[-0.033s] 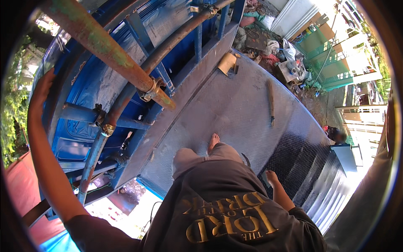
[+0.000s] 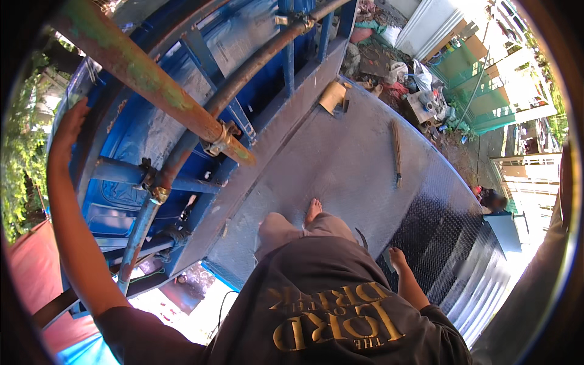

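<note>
My left arm reaches up along the left side. My left hand [image 2: 72, 126] lies against the dark curved rail [image 2: 96, 137] at the edge of a blue truck cab [image 2: 131, 201], its fingers stretched out. At my right side, low over the black shiny part of the metal bed [image 2: 350, 143], hangs my right hand [image 2: 398, 260]. Its fingers are closed on a small grey flat piece [image 2: 388, 260], mostly hidden, whose kind I cannot make out. One bare foot [image 2: 313, 210] of mine shows on the grey part of the bed.
A rusty pipe [image 2: 140, 73] slants in from upper left, clamped to a curved pipe [image 2: 255, 61] before the cab. On the bed lie a stick broom [image 2: 396, 152] and a brown cardboard piece [image 2: 333, 97]. Heaped rubbish [image 2: 420, 100] lies beyond; a person [image 2: 491, 199] is at the right.
The view has shifted slightly, so the bed, broom and pipes sit a little farther right. My left hand remains by the rail, and my right hand keeps its grip.
</note>
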Available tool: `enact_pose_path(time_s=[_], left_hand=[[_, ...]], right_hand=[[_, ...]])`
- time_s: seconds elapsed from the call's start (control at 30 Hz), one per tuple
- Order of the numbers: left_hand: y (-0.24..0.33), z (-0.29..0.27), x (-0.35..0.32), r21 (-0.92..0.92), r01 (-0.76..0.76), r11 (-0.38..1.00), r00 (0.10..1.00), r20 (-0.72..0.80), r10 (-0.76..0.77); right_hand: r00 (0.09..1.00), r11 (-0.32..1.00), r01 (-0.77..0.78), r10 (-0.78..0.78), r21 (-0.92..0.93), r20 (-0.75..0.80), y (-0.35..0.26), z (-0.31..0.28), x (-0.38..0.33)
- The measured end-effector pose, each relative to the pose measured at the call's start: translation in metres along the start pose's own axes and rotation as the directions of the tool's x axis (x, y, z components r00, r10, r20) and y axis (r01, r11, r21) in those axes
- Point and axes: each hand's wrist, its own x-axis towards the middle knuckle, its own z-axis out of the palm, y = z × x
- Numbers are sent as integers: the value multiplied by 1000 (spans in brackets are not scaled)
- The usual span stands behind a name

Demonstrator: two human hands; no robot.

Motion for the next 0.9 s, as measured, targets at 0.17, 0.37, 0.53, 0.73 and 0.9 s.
enact_pose_path(time_s=[0.17, 0.37, 0.53, 0.73, 0.9], left_hand=[[71, 39, -1, -28, 4, 1000, 997, 75, -2], [100, 74, -7, -124, -270, 955, 953, 109, 284], [38, 42, -36, 700, -492, 518, 792, 114, 599], [19, 32, -110, 770, -136, 623, 896, -173, 409], [20, 64, -116, 634, 63, 771, 694, -583, 423]], right_hand=[[970, 974, 224, -219, 33, -109, -80, -42, 46], [793, 654, 523, -608, 547, -33, -331, -104, 49], [183, 181, 970, -983, 164, 2, -641, -193, -134], [-327, -341, 928, -938, -151, 110, -898, -198, -276], [-301, -541, 804, -728, -247, 615, -995, -167, -266]])
